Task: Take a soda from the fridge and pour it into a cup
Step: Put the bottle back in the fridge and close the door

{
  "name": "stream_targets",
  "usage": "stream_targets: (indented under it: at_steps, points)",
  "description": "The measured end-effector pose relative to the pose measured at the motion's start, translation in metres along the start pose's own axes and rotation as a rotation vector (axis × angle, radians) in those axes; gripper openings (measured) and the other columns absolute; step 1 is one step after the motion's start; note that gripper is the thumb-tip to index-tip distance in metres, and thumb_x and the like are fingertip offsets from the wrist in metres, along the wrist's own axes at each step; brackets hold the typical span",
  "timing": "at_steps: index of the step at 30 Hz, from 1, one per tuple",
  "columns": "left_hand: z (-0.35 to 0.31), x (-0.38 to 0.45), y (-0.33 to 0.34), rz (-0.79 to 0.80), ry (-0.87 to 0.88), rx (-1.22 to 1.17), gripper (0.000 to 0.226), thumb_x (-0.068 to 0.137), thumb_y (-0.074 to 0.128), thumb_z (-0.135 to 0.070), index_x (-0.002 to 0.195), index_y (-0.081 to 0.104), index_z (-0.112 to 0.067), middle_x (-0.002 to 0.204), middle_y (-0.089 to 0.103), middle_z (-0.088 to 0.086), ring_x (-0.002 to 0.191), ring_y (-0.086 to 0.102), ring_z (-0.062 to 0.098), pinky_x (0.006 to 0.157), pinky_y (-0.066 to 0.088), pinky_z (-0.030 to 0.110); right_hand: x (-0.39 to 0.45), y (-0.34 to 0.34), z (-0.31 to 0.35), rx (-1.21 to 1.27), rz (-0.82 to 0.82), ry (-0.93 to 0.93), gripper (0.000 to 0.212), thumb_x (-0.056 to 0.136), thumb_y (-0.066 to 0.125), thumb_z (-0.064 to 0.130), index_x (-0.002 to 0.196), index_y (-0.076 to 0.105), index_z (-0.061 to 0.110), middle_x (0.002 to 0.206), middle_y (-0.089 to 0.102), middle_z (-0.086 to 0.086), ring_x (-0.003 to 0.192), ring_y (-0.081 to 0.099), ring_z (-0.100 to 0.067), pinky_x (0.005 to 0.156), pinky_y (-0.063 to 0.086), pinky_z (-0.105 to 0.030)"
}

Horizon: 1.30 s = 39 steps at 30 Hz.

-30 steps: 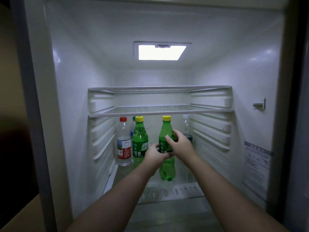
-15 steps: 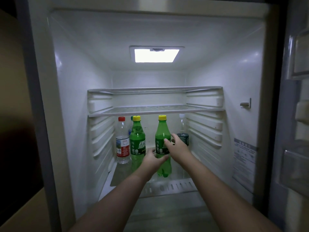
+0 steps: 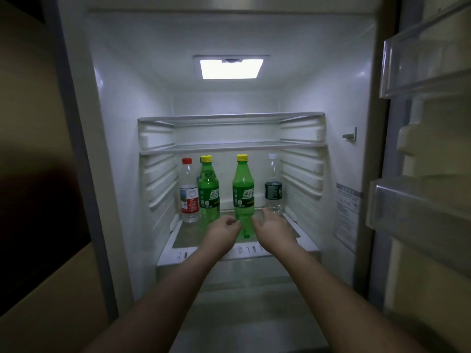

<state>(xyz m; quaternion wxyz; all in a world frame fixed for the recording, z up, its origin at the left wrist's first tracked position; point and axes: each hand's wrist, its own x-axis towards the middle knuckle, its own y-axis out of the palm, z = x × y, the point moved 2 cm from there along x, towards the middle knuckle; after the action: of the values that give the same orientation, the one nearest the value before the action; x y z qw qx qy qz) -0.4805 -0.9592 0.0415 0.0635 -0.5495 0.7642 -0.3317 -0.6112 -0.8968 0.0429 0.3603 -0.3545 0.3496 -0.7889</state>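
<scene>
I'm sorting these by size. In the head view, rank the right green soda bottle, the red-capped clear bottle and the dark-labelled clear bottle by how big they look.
1. Right green yellow-capped soda bottle, though it stands nearer the camera.
2. Red-capped clear plastic bottle and dark-labelled clear plastic bottle: alike, not ranked.

Two green soda bottles with yellow caps stand upright on the lit fridge's glass shelf [image 3: 183,238]. The left bottle [image 3: 208,192] stands just beside a red-capped water bottle [image 3: 189,192]. The right bottle [image 3: 243,192] stands apart near the shelf's middle, label facing forward.
</scene>
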Motion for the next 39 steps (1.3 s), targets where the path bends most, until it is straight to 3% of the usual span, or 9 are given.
stream_targets:
  at_steps: [4,8,12,16,21,29,34,39]
  points:
    - [-0.001,-0.028,-0.007,-0.047,0.111,0.360,0.049,0.096,0.047,-0.043,0.138,0.051,-0.017,0.138,0.056,0.003,0.123,0.053,0.021,0.097,0.042,0.032,-0.023,0.001,-0.005,-0.189,-0.024,-0.065,0.057,0.100,0.026,0.049,0.146,0.031,0.016,0.148,0.040,-0.012,0.136,0.033,-0.029,0.110,0.026,-0.042]
    - [0.005,-0.050,-0.010,-0.050,0.162,0.654,0.056,0.096,0.040,-0.049,0.143,0.043,-0.019,0.146,0.047,0.003,0.133,0.043,0.022,0.108,0.035,0.040,-0.045,0.004,-0.006,-0.274,-0.032,-0.130,0.053,0.099,0.029,0.048,0.141,0.039,0.017,0.139,0.048,-0.011,0.127,0.041,-0.028,0.102,0.031,-0.041]
    - [0.011,-0.079,-0.012,-0.008,0.155,0.791,0.057,0.097,0.035,-0.052,0.145,0.038,-0.022,0.149,0.042,0.000,0.136,0.037,0.024,0.111,0.028,0.047,-0.069,0.000,-0.004,-0.309,-0.018,-0.179,0.050,0.099,0.029,0.046,0.135,0.045,0.016,0.133,0.052,-0.011,0.122,0.044,-0.028,0.100,0.033,-0.041]
    - [0.004,-0.105,-0.020,-0.030,0.179,0.866,0.056,0.096,0.033,-0.053,0.143,0.039,-0.023,0.148,0.043,0.001,0.135,0.035,0.026,0.111,0.025,0.047,-0.096,-0.006,0.003,-0.384,0.037,-0.205,0.047,0.098,0.029,0.043,0.133,0.046,0.016,0.134,0.051,-0.011,0.123,0.042,-0.027,0.100,0.033,-0.042]
    - [-0.001,-0.144,-0.031,0.139,0.100,0.968,0.071,0.096,0.022,-0.064,0.155,0.014,-0.026,0.163,0.012,-0.001,0.148,0.007,0.032,0.116,0.005,0.057,-0.138,-0.013,0.011,-0.450,0.093,-0.189,0.053,0.097,0.028,0.041,0.143,0.036,0.016,0.144,0.042,-0.011,0.132,0.036,-0.028,0.107,0.028,-0.043]
    - [-0.010,-0.235,-0.060,0.091,0.222,0.951,0.070,0.095,0.024,-0.060,0.152,0.022,-0.020,0.157,0.027,0.008,0.143,0.024,0.029,0.112,0.020,0.053,-0.226,-0.032,0.023,-0.427,0.079,-0.176,0.049,0.097,0.029,0.040,0.140,0.038,0.018,0.140,0.046,-0.009,0.127,0.041,-0.026,0.101,0.033,-0.041]
    - [-0.008,-0.292,-0.070,0.179,0.226,0.940,0.070,0.098,0.021,-0.058,0.155,0.006,-0.021,0.163,0.009,0.004,0.148,0.010,0.027,0.116,0.012,0.055,-0.286,-0.046,0.029,-0.467,-0.031,-0.214,0.051,0.097,0.032,0.039,0.144,0.033,0.020,0.141,0.045,-0.006,0.130,0.036,-0.025,0.105,0.028,-0.039]
    - [-0.018,-0.329,-0.079,0.155,0.269,0.929,0.068,0.099,0.022,-0.056,0.155,0.009,-0.021,0.162,0.011,0.002,0.148,0.010,0.026,0.116,0.015,0.053,-0.339,-0.066,0.027,-0.546,-0.119,-0.266,0.054,0.091,0.033,0.039,0.140,0.041,0.020,0.135,0.051,-0.008,0.128,0.039,-0.029,0.106,0.029,-0.041]
